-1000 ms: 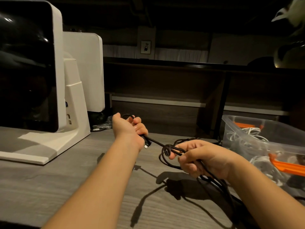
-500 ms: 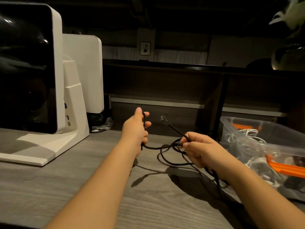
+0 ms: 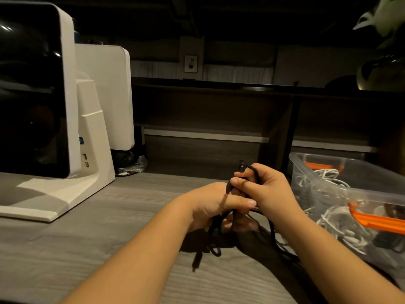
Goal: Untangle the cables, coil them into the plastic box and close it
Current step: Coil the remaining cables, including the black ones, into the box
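In the head view, a black cable [image 3: 271,232] is held between both hands above a grey wood-grain desk [image 3: 94,233]. The left hand [image 3: 215,205] is closed around a bunch of the cable, with the thumb laid across the top and the fingers curled beneath. The right hand [image 3: 263,189] is placed just behind and touching the left, its fingers curled and pinching the cable near a plug end that is seen sticking up above the knuckles. Loose loops of the cable are hung below the left hand, and a strand is trailed over the desk towards the lower right.

To the right, a clear plastic box [image 3: 341,183] with orange latches [image 3: 377,220] is set on the desk, near the right forearm; white cables [image 3: 341,224] are seen coiled inside it, and it is open at the top. At the left, a white monitor stand [image 3: 65,189] with a dark screen [image 3: 28,88] is placed on the desk.
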A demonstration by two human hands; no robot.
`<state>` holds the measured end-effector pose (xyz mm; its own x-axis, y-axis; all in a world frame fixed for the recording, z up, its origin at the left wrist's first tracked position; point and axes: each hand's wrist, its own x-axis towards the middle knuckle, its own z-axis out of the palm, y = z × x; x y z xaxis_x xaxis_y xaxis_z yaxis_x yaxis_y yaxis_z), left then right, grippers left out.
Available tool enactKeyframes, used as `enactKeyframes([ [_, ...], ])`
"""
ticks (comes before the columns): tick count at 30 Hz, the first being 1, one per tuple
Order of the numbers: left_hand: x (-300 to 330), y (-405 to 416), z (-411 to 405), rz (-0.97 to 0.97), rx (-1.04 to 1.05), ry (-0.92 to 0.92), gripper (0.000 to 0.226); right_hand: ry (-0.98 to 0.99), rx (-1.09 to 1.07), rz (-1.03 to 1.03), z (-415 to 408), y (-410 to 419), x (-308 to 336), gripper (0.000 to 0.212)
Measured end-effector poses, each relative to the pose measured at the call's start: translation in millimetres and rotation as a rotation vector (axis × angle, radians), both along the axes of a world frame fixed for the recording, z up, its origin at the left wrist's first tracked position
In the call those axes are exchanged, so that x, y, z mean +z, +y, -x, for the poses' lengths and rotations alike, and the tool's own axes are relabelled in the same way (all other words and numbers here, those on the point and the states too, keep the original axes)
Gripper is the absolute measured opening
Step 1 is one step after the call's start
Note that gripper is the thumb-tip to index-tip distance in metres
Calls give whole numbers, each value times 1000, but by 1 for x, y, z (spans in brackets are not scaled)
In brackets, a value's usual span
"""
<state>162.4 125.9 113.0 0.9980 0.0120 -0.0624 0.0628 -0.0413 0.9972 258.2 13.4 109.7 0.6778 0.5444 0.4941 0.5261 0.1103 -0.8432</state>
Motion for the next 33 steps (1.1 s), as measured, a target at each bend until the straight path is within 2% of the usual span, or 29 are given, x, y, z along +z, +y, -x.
enactKeyframes([
  [3, 0, -8, -2, 210, -7, -8, 8, 135, 74, -86, 3, -4, 3, 10],
  [7, -4, -5, -6, 362, -70, 59, 22, 177, 89, -97, 5, -3, 3, 15],
  [10, -3, -9, -6, 384, -75, 78, 39, 210, 71, -86, 5, 0, 2, 21],
  [13, 0, -13, -9, 338, 111, 43, 45, 244, 98, -97, 7, 2, 1, 28],
  [15, 0, -12, -11, 239, 262, -32, 47, 283, 162, -80, 10, 3, -1, 28],
  [18, -1, -8, -16, 68, 551, -197, 41, 120, 66, 53, 11, 7, -7, 16],
  [21, 0, 2, -23, 39, 805, -334, 31, 62, 26, 147, 11, 9, -7, 19],
  [23, -1, 5, -24, 75, 829, -368, 32, 94, 74, 158, 11, 9, -6, 22],
  [25, -1, 5, -21, 237, 762, -374, 40, 157, 113, 162, 13, 8, -7, 21],
  [28, 6, 4, -15, 656, 608, -387, 44, 320, 148, 130, 15, 9, -6, 25],
  [30, 13, 12, -11, 909, 604, -433, 41, 511, 121, 4, 8, 9, -1, 27],
  [32, 16, 23, -7, 982, 665, -463, 39, 672, 23, -122, -7, 7, 5, 21],
  [33, 17, 27, -5, 966, 691, -468, 39, 620, -96, -72, -17, 6, 7, 20],
])
